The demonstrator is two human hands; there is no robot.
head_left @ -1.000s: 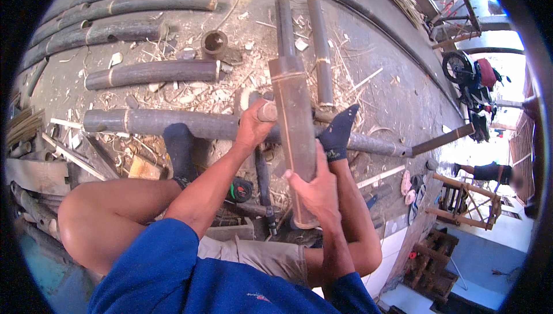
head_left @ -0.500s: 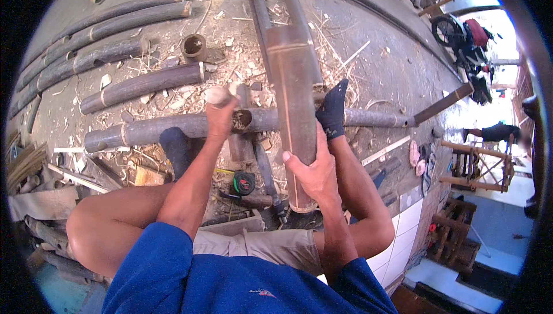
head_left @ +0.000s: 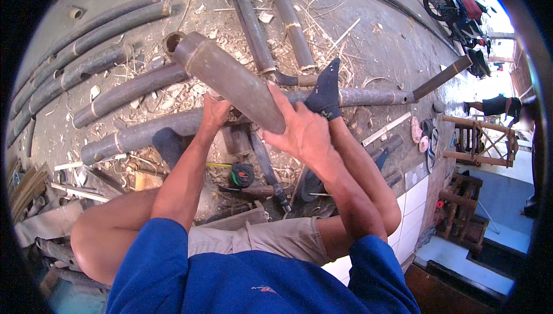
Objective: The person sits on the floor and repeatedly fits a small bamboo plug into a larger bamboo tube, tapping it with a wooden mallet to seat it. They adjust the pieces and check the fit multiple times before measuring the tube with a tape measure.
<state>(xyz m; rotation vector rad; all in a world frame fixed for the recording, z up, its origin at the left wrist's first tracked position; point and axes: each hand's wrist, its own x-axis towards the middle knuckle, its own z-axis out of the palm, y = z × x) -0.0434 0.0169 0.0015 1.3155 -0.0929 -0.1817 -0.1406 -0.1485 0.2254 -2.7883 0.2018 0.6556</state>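
My right hand [head_left: 302,132] is wrapped round the near end of a thick brown bamboo tube [head_left: 230,81]. The tube is held up at a slant, its far end pointing to the upper left. Close to the tube's left side, my left hand [head_left: 216,111] is closed, and the tube hides whatever its fingers hold. Under both hands a long bamboo pole [head_left: 147,134] lies across the floor, with my feet in dark socks [head_left: 325,89] against it. A dark tool with a long shaft [head_left: 268,167] lies below my right hand.
A black and green tape measure [head_left: 242,174] lies near my lap. Two bamboo lengths [head_left: 252,26] rest among wood chips ahead, and several more poles [head_left: 106,32] lie at the left. Wooden frames [head_left: 478,141], a motorcycle [head_left: 455,14] and another person [head_left: 501,105] are at the right.
The bamboo tube in my right hand has swung from nearly straight ahead to a slant toward the upper left. My left hand, blurred before, is now lower and partly behind it.
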